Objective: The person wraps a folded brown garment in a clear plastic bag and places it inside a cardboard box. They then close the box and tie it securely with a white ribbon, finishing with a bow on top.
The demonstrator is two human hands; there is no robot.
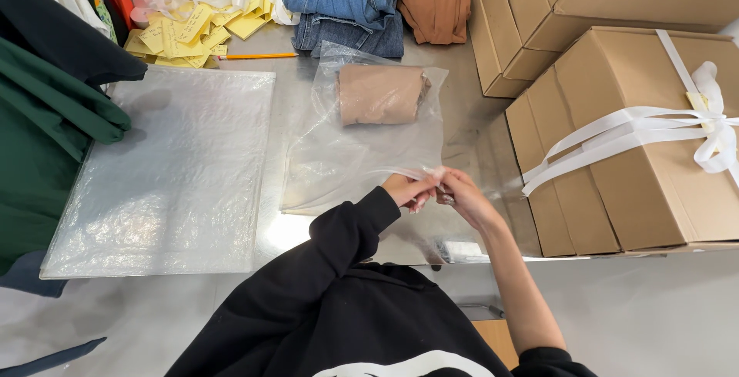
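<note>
Head view: left hand (408, 190), right hand (462, 196) pinch clear bag (362, 146) edge (cardboard boxes (631, 161) right).

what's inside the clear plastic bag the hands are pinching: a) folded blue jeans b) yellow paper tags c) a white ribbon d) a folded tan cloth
d: a folded tan cloth lies inside the clear plastic bag, whose near edge the left hand and right hand pinch; the blue jeans and yellow paper tags lie outside it, farther back on the table.

Steel table (454, 127): bags (165, 169), boxes (639, 161), jeans (346, 0).
</note>
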